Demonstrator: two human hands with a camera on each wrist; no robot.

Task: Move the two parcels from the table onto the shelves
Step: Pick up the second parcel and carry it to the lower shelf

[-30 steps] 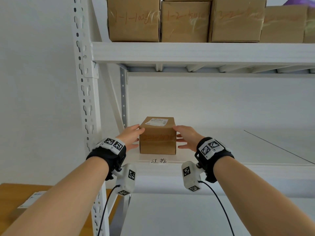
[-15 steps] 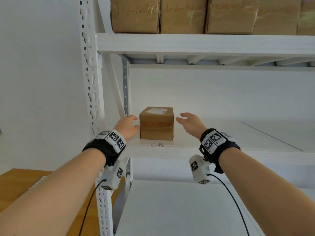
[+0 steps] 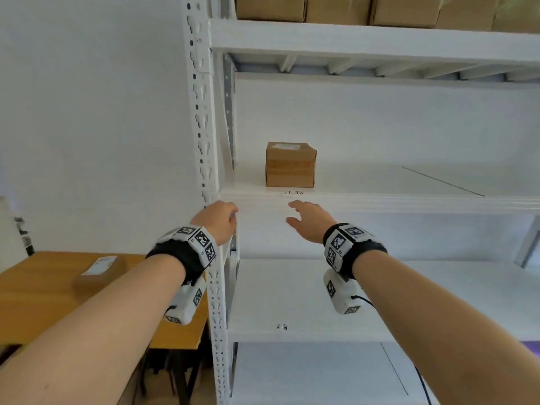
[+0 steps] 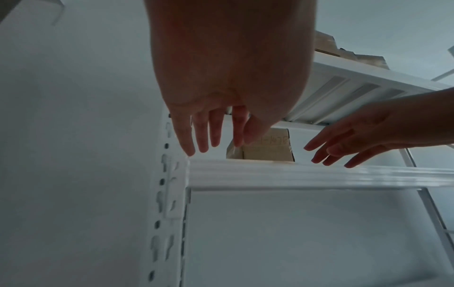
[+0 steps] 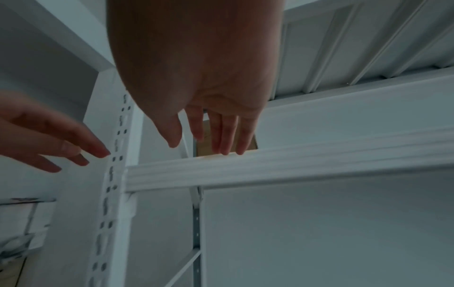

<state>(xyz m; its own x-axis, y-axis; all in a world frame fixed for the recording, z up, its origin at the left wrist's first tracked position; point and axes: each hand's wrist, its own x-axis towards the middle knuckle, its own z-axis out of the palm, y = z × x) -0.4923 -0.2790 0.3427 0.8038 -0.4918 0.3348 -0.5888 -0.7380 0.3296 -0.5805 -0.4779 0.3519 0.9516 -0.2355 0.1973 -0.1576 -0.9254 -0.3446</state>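
Observation:
A brown cardboard parcel [image 3: 290,165] with a white label on top stands on the white shelf [image 3: 380,197], near its left end. It also shows past the fingers in the left wrist view as the parcel [image 4: 267,149]. A second, flatter parcel [image 3: 98,271] lies on the wooden table [image 3: 43,305] at the left. My left hand [image 3: 219,219] hovers below the shelf's front edge by the upright post, holding nothing. My right hand [image 3: 306,219] is beside it, fingers [image 5: 221,134] straight and spread, empty.
The white perforated upright post [image 3: 204,171] stands between the table and the shelves. Several cardboard boxes [image 3: 336,8] fill the shelf above. Lower shelves [image 3: 321,293] sit beneath my hands. A white wall lies behind.
Both hands have let go of the parcel and drawn back and down below the shelf edge. The parcel stays on the shelf. The view has dropped, bringing the table and its parcel into sight.

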